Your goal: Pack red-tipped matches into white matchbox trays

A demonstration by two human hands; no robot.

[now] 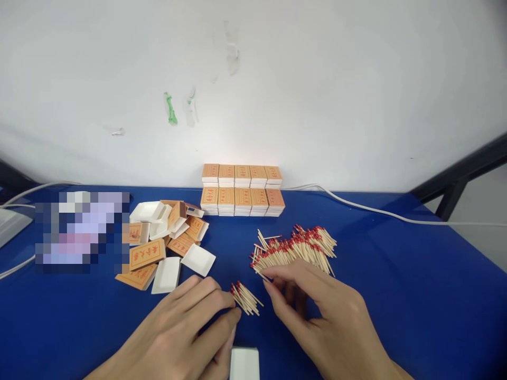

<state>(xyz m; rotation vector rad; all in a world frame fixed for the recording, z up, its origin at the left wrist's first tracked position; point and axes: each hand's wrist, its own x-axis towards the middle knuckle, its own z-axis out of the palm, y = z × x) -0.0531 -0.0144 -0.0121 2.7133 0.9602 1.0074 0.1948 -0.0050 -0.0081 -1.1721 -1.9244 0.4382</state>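
My right hand (325, 316) pinches a wooden match (266, 277) between thumb and index finger, at the near left edge of a large heap of red-headed matches (304, 248). A small bunch of matches (246, 299) lies on the blue table between my hands. My left hand (186, 327) is closed, its thumb and index fingertips at the left end of that bunch. Whatever those fingers hold, if anything, is hidden. Close to my left hand, a white matchbox tray (244, 363) lies at the bottom edge of the view.
Left of the matches is a jumble of orange matchbox sleeves (147, 254) and white inner trays (166, 274). Two rows of stacked matchboxes (242, 198) stand at the back against the white wall (317, 95). A white cable (368, 209) runs along the table's back. A blurred-out object (83, 232) lies far left.
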